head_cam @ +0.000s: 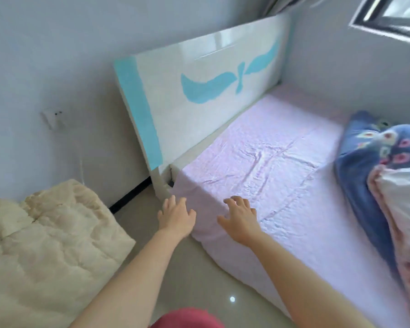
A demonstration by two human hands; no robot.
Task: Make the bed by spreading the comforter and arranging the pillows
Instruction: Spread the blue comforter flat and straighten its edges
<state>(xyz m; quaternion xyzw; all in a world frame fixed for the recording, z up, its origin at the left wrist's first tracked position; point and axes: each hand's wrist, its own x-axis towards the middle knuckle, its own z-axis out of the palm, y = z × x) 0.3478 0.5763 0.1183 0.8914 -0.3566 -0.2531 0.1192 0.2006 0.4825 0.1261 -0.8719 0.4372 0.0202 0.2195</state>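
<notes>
Pink sheet (270,162) corner has left hand (176,215) and right hand (240,217) at it, fingers spread; comforter (355,166) bunched well right.

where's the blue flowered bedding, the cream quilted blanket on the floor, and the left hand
blue flowered bedding (355,176): head view, on its plain blue folded side
cream quilted blanket (52,245): head view, middle of its top surface
left hand (175,215): head view, back of the hand

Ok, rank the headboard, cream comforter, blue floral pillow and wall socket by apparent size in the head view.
Top, tied: headboard and cream comforter; the comforter lies nearer, so unranked.
Then: blue floral pillow, partly covered.
Smallest: wall socket.
</notes>
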